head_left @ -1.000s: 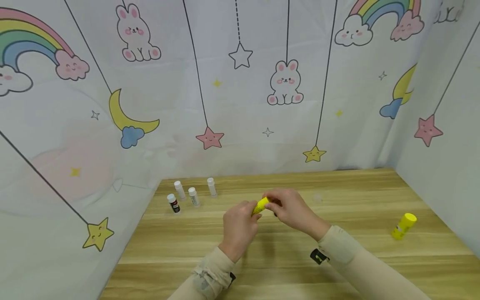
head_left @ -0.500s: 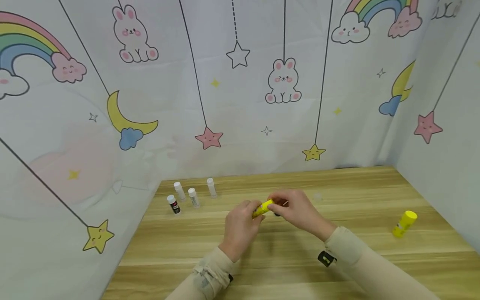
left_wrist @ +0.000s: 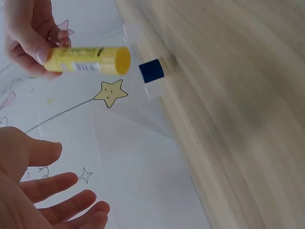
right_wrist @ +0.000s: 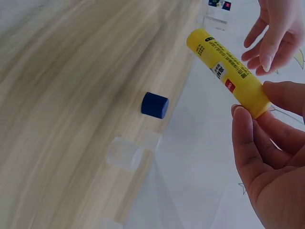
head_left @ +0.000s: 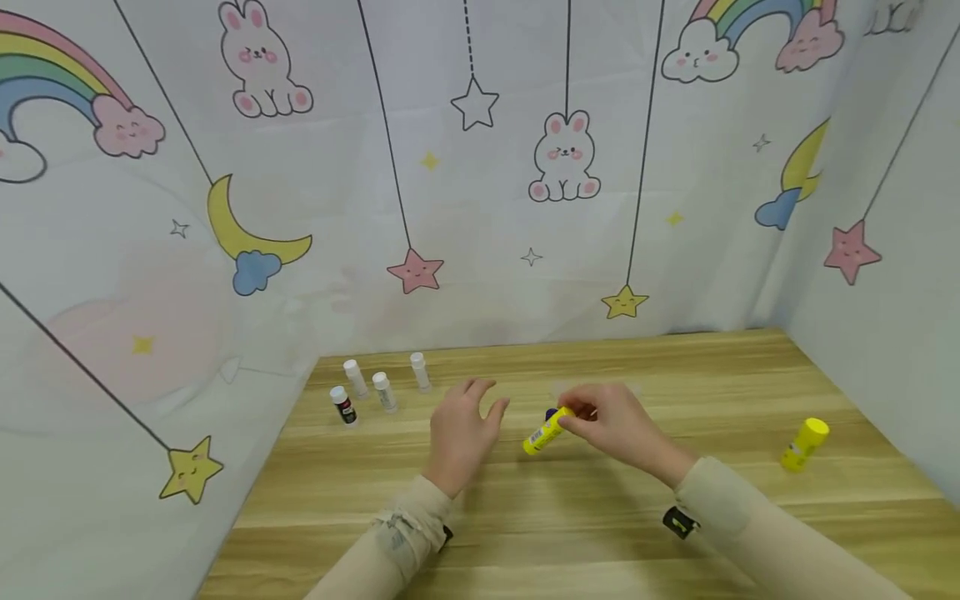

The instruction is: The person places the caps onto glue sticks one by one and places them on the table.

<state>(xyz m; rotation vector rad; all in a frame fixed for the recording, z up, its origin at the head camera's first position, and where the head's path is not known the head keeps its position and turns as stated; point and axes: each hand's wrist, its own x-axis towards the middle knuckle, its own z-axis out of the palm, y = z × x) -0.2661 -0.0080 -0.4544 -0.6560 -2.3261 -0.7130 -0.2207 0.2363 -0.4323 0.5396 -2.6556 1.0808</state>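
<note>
Watching remotely, I see the right hand pinching the yellow tube by one end, tilted over the table, short of its far edge. Left hand apart, fingers loosely spread. My worry: that one-ended pinch could slip, knocking the blue cap. Clear pieces look faint; perhaps caps.

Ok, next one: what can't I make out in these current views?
Head: dark blue cap, partly hidden behind the held yellow tube.
Head: that tube's gripped end, covered by the right hand.
Head: print on the white-topped tubes, too small.
Left wrist: left hand, cut off by left and bottom edges.
Right wrist: dark-labelled container, cut off by the top edge.
</note>
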